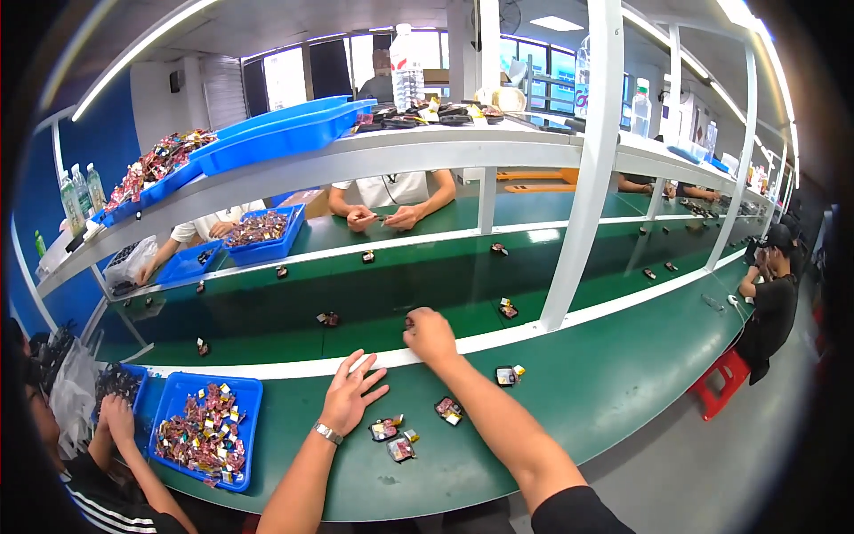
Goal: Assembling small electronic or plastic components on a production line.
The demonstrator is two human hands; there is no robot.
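Observation:
My left hand (349, 396) hovers over the green worktop, palm turned up and fingers spread, with nothing in it. Stretched over the white rail, my right hand (430, 336) is closed above the green belt. A dark bit shows at its fingertips, mostly hidden by the fingers. Small black-cased parts with reddish innards and white or yellow tags lie about: one part (385, 429) and another part (402, 447) are near my left hand. A third part (448, 410) lies beside my right forearm, and a further part (509, 376) is right of it.
A blue tray (254, 427) full of reddish parts stands left, beside a co-worker's hands (116, 416). More parts, such as this part (508, 307), dot the belt (400, 285). A white post (583, 178) rises right of my reach; a shelf (427, 140) spans above.

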